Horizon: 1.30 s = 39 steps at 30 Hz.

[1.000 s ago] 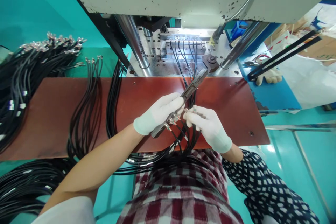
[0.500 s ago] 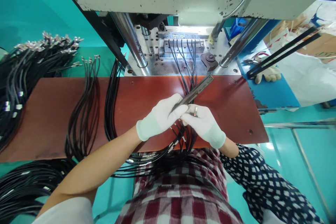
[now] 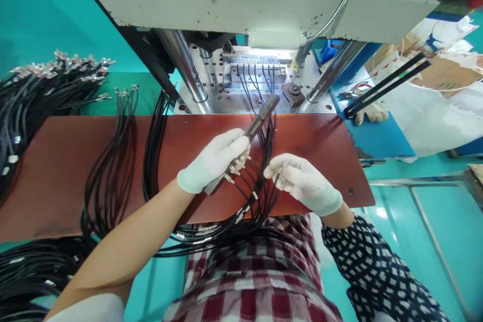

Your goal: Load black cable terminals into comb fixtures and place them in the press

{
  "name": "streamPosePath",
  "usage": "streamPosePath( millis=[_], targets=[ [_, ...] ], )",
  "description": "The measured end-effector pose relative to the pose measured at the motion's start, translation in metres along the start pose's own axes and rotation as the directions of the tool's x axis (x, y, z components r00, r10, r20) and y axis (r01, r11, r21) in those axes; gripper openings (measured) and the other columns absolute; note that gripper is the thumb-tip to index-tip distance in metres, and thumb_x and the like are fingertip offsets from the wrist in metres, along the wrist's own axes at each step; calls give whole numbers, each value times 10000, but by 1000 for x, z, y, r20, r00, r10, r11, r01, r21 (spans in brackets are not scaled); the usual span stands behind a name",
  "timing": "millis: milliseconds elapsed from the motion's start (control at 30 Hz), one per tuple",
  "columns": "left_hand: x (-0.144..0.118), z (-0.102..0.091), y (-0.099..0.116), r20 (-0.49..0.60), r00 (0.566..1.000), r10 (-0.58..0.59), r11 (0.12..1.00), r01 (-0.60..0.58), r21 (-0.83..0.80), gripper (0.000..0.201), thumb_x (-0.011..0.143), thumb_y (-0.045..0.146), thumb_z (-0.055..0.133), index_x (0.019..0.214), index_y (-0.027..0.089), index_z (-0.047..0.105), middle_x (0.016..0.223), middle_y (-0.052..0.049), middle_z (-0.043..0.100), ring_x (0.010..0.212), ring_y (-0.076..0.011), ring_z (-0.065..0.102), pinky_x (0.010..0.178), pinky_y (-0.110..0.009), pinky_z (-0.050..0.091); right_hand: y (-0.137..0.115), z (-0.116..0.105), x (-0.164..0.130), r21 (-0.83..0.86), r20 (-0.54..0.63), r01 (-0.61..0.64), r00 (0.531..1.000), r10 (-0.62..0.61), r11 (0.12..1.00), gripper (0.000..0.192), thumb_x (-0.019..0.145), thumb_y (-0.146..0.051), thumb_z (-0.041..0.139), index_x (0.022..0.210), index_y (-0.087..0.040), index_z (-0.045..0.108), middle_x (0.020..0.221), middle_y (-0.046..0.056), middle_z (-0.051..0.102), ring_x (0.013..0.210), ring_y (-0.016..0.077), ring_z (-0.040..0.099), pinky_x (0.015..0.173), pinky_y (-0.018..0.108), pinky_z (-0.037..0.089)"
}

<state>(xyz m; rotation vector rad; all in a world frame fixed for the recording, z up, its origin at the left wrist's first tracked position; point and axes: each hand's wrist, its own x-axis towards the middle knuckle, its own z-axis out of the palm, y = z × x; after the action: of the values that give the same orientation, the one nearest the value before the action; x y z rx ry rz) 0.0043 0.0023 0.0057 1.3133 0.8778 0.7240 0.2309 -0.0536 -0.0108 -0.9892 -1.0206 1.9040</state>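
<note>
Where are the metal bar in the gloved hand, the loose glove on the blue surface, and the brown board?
metal bar (image 3: 260, 116): head view, upper shaft above the hand.
loose glove (image 3: 372, 112): head view, its middle.
brown board (image 3: 56, 171): head view, bare left part.

We find no legible text, label, brand or number; faint marks on the cardboard (image 3: 449, 78) at two o'clock stay unreadable.
</note>
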Motion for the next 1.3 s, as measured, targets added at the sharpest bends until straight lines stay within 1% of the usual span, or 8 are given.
streamPosePath(
  millis=[133, 300, 500, 667, 933, 1100, 1200, 1300],
  targets=[
    [0, 6, -7, 146, 987, -66, 998, 66, 9, 396, 941, 552, 492, 838, 169, 514, 635, 29, 477, 500, -74, 429, 404, -179, 361, 1, 4, 3, -24, -13, -60, 998, 59, 998, 315, 845, -365, 691, 1106, -188, 683, 957, 73, 705, 689, 93, 533, 596, 215, 391],
    [0, 9, -10, 241, 968, -74, 996, 82, -22, 407, 932, 557, 504, 829, 163, 514, 639, 24, 484, 509, -76, 417, 399, -178, 348, -7, 12, 5, -208, -62, -103, 994, 92, 973, 252, 858, -387, 639, 860, -138, 677, 748, 33, 650, 565, 75, 405, 511, 226, 306],
    [0, 11, -13, 286, 954, -85, 993, 105, -53, 395, 935, 545, 506, 846, 160, 493, 658, 29, 473, 530, -74, 429, 428, -172, 364, -7, 24, 13, -336, -287, 41, 947, -144, 941, 138, 715, -280, 660, 709, -166, 583, 668, -27, 556, 635, 102, 469, 618, 242, 386],
    [-2, 12, -11, 277, 957, -90, 996, 92, 5, 385, 947, 546, 478, 866, 170, 472, 671, 38, 456, 537, -76, 406, 440, -183, 356, -9, 30, 16, -378, -287, 35, 946, -152, 925, 136, 714, -268, 615, 666, -179, 524, 614, -41, 524, 602, 103, 453, 601, 247, 374],
    [0, 15, -13, 116, 992, 58, 900, -102, 424, 366, 971, 494, 453, 793, 175, 434, 683, 40, 406, 599, -87, 389, 522, -202, 350, -3, 27, 23, -446, -249, 86, 944, -216, 891, 95, 736, -252, 607, 707, -169, 571, 677, -27, 576, 640, 109, 494, 623, 245, 407],
    [-1, 16, -13, 150, 986, -70, 964, 28, 266, 392, 952, 556, 459, 834, 182, 464, 666, 42, 444, 546, -82, 420, 468, -190, 369, -10, 10, 13, -523, -128, 88, 975, -180, 848, 164, 854, -305, 589, 853, -160, 666, 822, 18, 682, 720, 125, 579, 715, 258, 460],
    [-3, 15, -14, 159, 979, -125, 980, 97, 175, 410, 939, 578, 470, 832, 183, 469, 677, 37, 463, 524, -76, 427, 435, -181, 366, -8, -12, -14, -551, -189, 116, 947, -259, 826, 344, 964, -409, 462, 1098, -168, 667, 943, 53, 696, 839, 149, 618, 763, 269, 467],
    [-2, 13, -16, 157, 975, -157, 982, 138, 126, 414, 927, 582, 493, 840, 177, 491, 667, 31, 468, 520, -76, 423, 412, -172, 358, 2, -24, -47, -648, -271, 36, 923, -274, 761, 369, 969, -455, 468, 1119, -182, 665, 844, 33, 650, 744, 138, 573, 712, 270, 452]
  ],
)
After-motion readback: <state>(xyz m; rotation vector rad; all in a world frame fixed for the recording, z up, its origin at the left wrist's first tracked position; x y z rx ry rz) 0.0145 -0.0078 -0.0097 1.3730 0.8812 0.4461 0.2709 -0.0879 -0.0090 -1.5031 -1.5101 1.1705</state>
